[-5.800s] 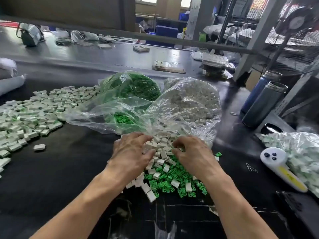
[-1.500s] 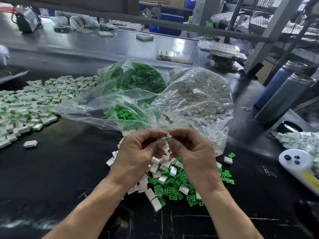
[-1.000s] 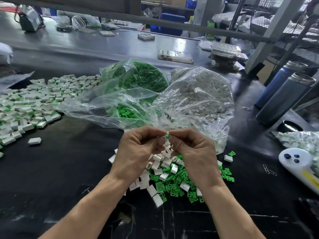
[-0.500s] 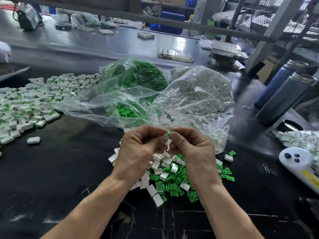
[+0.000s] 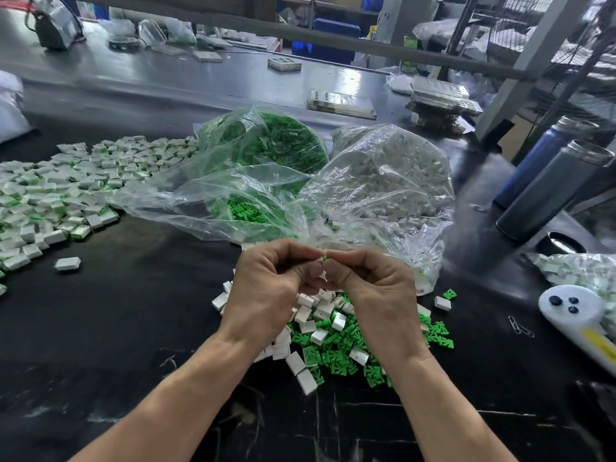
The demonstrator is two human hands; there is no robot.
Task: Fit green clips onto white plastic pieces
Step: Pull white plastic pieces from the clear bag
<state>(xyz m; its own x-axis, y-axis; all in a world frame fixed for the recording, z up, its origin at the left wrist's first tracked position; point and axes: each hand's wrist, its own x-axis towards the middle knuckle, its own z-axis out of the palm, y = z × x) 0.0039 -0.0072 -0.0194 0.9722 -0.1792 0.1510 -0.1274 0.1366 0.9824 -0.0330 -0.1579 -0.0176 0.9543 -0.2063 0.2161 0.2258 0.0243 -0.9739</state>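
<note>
Above a loose heap of green clips (image 5: 336,356) and white plastic pieces (image 5: 308,326), the left hand (image 5: 270,291) and right hand (image 5: 376,295) meet fingertip to fingertip, pinching one small, mostly hidden green clip (image 5: 322,259).

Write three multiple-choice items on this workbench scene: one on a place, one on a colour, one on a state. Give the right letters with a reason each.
1. Where does the spread of finished pieces lie?
A. left of the hands
B. right, beside the bottles
C. inside the bags

2. What colour is the bit pinched between the fingertips?
A. blue
B. green
C. red

3. How do the left hand and right hand stand?
A. both flat on the table
B. one raised, one at rest on the table
C. both curled, fingertips meeting over the loose pile

Answers: 1 A, the spread lies on the table's left side. 2 B, green shows where the fingertips meet. 3 C, both hands are curled and pinch together above the pile.
</note>
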